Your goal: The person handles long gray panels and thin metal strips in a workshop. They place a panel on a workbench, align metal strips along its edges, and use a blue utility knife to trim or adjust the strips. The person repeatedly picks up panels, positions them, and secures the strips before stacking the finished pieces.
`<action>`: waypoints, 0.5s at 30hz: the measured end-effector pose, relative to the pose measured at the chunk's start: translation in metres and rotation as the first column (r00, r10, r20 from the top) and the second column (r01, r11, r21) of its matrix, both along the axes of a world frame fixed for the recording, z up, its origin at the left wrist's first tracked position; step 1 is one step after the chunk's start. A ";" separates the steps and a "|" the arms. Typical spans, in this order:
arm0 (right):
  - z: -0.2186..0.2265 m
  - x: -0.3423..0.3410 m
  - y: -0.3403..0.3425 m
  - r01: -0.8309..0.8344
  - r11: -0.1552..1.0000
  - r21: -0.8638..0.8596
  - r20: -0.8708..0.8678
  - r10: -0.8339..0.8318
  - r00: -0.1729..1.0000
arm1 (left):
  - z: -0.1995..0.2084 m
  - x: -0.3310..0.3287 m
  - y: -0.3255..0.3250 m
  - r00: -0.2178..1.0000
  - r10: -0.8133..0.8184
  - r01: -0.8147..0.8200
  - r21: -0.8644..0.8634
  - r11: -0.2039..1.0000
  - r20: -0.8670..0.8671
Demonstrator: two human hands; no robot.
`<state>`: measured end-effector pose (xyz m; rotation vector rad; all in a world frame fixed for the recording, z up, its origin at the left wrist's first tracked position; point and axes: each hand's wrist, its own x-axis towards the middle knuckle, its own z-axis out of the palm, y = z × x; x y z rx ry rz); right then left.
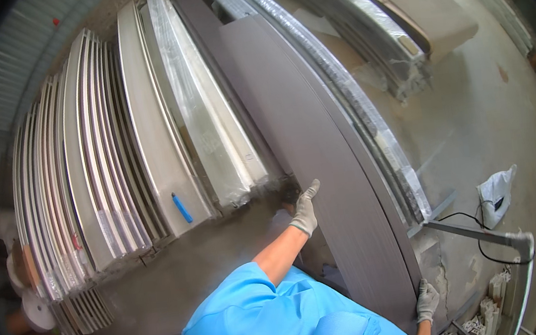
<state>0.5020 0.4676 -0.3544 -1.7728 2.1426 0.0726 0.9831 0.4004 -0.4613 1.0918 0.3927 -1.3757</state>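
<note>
To my left lie rows of long pale-edged panels point(103, 161), one bearing a blue pen-shaped tool point(182, 207); beside them is a plastic-wrapped white panel point(209, 121). My gloved left hand point(305, 211) clasps the left edge of the long grey-brown panel point(317, 134), which stretches away ahead of me. My gloved right hand point(427, 300) grips its right edge near the close end. Farther right, a white bag point(498, 196) lies on the floor point(476, 122).

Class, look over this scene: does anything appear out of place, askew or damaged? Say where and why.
A slim blue object lies on a pale panel near its end, seemingly left behind among long stock. The grey-brown panel held by the left hand and right hand shows no obvious damage.
</note>
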 end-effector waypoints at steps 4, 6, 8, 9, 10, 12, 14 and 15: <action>-0.056 0.088 -0.041 0.004 1.000 0.025 0.089 -0.006 0.996 | -0.052 0.093 -0.031 0.999 -0.005 0.004 0.017 1.000 0.039; -0.092 0.128 -0.059 0.010 1.000 -0.002 0.125 -0.010 0.992 | -0.075 0.133 -0.043 1.000 0.001 -0.001 -0.005 1.000 0.010; -0.126 0.161 -0.074 0.020 0.999 0.025 0.139 -0.023 0.990 | -0.096 0.164 -0.054 0.999 0.015 -0.014 -0.010 1.000 0.030; -0.145 0.177 -0.083 0.025 0.998 0.062 0.141 -0.033 0.989 | -0.108 0.179 -0.064 0.999 0.040 -0.041 0.068 0.997 0.018; -0.161 0.190 -0.091 0.029 0.993 0.111 0.112 -0.041 0.993 | -0.119 0.191 -0.069 0.998 0.055 -0.056 0.041 0.998 0.022; -0.197 0.214 -0.106 -0.010 0.989 0.145 0.192 -0.018 0.981 | -0.145 0.217 -0.079 0.997 0.071 -0.072 0.025 0.997 0.037; -0.240 0.238 -0.121 -0.003 0.983 0.181 0.185 -0.031 0.982 | -0.181 0.239 -0.089 0.993 0.094 -0.097 0.031 0.995 0.070; -0.258 0.245 -0.126 0.026 0.967 0.255 0.214 -0.082 0.973 | -0.201 0.245 -0.089 0.993 0.091 -0.095 0.054 0.994 0.077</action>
